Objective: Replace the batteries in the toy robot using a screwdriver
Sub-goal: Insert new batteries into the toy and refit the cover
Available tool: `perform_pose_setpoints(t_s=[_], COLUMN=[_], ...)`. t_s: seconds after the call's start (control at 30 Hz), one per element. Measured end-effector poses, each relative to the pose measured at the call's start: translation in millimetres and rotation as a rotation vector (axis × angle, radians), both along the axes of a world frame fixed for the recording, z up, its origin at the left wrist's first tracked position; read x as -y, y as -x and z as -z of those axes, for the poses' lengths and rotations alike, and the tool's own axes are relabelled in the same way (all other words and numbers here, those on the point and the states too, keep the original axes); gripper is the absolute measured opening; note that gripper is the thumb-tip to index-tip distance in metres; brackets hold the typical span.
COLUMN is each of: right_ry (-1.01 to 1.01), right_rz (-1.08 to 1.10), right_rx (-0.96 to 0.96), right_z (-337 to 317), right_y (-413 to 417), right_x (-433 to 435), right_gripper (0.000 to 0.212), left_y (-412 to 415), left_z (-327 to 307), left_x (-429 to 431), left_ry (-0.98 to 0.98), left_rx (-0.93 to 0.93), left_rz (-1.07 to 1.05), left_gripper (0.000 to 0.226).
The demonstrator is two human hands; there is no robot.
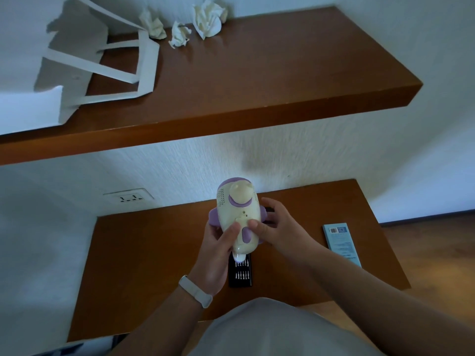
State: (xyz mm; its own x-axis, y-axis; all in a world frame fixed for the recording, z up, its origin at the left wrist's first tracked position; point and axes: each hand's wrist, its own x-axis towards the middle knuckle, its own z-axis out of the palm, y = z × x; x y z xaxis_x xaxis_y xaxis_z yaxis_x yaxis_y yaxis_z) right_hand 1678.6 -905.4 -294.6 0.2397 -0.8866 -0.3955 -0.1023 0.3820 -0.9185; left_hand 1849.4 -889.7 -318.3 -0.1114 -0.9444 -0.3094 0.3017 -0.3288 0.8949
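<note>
A cream and purple toy robot (237, 211) is held above the lower wooden table (154, 253), its back side turned toward me with a small cover panel near the middle. My left hand (218, 255) grips the toy from the left and below, thumb pressed on its back. My right hand (277, 227) holds the toy's right side, its thumb resting on the cover panel. A black tray of screwdriver bits (240, 274) lies on the table directly under the toy, partly hidden by it. No screwdriver handle is visible.
A light blue flat box (341, 244) lies at the table's right. A wall socket (128, 197) sits at left. The upper wooden shelf (257, 80) carries a white paper bag (77, 60) and crumpled tissues (208, 20).
</note>
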Motion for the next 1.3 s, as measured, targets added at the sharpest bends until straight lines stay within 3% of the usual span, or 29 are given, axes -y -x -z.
perform_pose_setpoints(t_s=[0.17,0.4,0.63,0.93,1.1,1.3], right_ry=[0.04,0.035,0.01,-0.003,0.006,-0.008], right_rz=[0.05,0.021,0.033,0.023,0.021,0.006], right_rx=[0.202,0.268,0.238,0.246,0.244,0.245], right_z=[-2,-1,-1,-3,-4,-4], right_y=[-8,-9,-7,-1,1,-3], right_x=[-3,-4,0,2,0,0], right_gripper=[0.073,0.057,0.077,0.061,0.062,0.061], left_y=[6,4,3,5,7,6], left_z=[-3,-6,-12,-13,-8,-10], left_x=[1,1,4,8,7,3], left_ry=[-0.016,0.025,0.051,0.085,0.11,0.086], left_rx=[-0.067,-0.083,-0.06,-0.046,-0.028,-0.043], left_rz=[-0.033,-0.001,0.009,0.024,0.009,-0.009], left_gripper=[0.072,0.059,0.079,0.074,0.057,0.066])
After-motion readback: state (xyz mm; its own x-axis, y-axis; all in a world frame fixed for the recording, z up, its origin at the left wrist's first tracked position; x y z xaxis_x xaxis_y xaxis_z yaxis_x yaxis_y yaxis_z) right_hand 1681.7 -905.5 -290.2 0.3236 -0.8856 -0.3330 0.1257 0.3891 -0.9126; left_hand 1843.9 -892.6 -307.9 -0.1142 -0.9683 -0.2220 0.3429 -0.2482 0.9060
